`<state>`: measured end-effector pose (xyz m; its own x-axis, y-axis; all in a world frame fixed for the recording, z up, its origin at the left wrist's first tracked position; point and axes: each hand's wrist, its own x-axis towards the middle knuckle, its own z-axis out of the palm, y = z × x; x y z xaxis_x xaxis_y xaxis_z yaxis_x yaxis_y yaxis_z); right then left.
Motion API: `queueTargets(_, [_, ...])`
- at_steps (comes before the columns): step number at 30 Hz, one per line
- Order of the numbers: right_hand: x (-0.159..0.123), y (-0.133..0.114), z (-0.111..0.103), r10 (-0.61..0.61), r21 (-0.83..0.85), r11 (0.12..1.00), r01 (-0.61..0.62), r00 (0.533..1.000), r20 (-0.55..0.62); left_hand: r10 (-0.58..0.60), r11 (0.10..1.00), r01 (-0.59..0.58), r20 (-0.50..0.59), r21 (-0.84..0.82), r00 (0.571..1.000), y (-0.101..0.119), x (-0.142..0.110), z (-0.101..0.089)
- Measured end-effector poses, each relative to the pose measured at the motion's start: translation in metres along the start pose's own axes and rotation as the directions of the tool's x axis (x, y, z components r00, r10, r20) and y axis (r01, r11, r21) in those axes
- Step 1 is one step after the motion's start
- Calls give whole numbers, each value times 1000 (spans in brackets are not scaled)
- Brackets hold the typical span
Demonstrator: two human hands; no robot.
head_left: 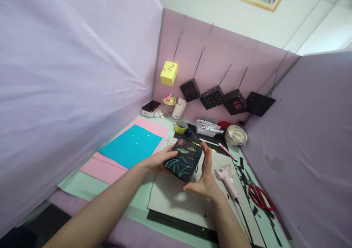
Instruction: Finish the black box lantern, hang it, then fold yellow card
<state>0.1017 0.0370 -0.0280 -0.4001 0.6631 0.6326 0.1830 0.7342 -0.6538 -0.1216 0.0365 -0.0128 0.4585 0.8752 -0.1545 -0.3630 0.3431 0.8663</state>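
Note:
A black paper box with coloured scratch drawings sits between both my hands, just above a white board on the table. My left hand presses its left side, fingers wrapped along the edge. My right hand holds the right side, fingers upright and pressed against it. A short black cord hangs from the box's right edge.
Cyan and pink paper sheets lie to the left. A pink glue gun and red scissors lie to the right. Tape rolls, a marker box and bottles stand at the back. Paper lanterns hang on the lilac partition.

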Motion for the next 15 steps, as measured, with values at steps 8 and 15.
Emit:
queueTargets(8, [-7,2,-1,33,-75,997,-31,999,32,-26,1000,26,-20,1,999,2,-2,3])
queueTargets(15, [-10,2,-1,31,-202,979,-24,999,33,-41,999,41,5,-29,999,2,-2,3])
